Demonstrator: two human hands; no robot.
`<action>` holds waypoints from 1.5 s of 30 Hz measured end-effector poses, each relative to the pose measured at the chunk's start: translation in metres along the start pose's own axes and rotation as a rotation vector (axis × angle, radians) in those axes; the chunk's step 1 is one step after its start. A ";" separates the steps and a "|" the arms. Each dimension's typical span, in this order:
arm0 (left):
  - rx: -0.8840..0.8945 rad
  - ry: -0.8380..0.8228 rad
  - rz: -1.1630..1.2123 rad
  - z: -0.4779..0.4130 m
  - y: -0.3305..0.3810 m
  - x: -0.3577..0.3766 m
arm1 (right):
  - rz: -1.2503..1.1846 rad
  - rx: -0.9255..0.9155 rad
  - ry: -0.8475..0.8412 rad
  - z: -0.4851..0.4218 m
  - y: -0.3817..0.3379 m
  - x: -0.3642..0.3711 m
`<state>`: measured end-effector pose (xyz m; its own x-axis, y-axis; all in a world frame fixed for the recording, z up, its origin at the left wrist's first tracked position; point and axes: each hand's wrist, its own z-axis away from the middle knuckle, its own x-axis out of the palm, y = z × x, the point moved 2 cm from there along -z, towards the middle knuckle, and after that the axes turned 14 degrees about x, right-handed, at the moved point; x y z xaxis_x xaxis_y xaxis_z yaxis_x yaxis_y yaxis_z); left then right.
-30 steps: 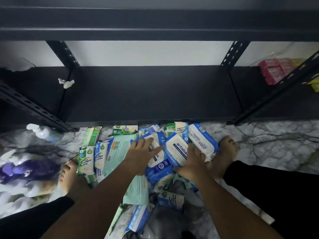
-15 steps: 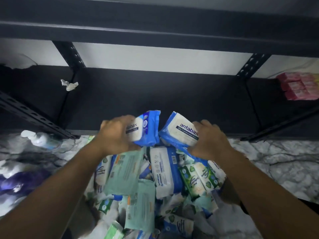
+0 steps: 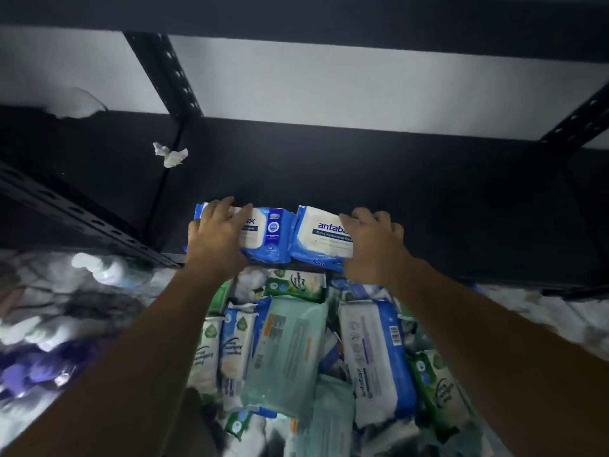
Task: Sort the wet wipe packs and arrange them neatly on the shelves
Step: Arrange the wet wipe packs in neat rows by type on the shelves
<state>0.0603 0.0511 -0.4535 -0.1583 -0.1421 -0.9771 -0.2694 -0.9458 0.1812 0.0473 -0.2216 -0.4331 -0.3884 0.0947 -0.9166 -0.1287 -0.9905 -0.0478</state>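
— Where are your hands?
— Middle of the frame. My left hand [image 3: 216, 240] grips a blue-and-white pack [image 3: 268, 234], fingers curled over its top. My right hand [image 3: 372, 245] grasps the second blue pack [image 3: 321, 239], printed "antaba", the same way.
— And those two packs?
— Side by side, touching, at the front edge of the dark shelf [image 3: 362, 166]. Whether they rest on it, I cannot tell.
— The others?
— A loose pile of packs [image 3: 290, 351], green, blue and teal, lies on the floor [image 3: 540, 308] at lower centre. A crumpled tissue [image 3: 169, 155] sits on the shelf, upper left.

Arms extended forward, left hand [image 3: 216, 237] grips the left pack [image 3: 271, 233], right hand [image 3: 374, 247] the right pack [image 3: 324, 240].
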 end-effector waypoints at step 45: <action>-0.090 0.070 -0.079 -0.141 -0.060 -0.007 | 0.038 0.040 0.194 -0.145 -0.097 -0.005</action>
<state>0.2115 0.0681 -0.4736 -0.0728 -0.0835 -0.9939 -0.1918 -0.9767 0.0961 0.1941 -0.1402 -0.4810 -0.2112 0.0329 -0.9769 -0.1550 -0.9879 0.0003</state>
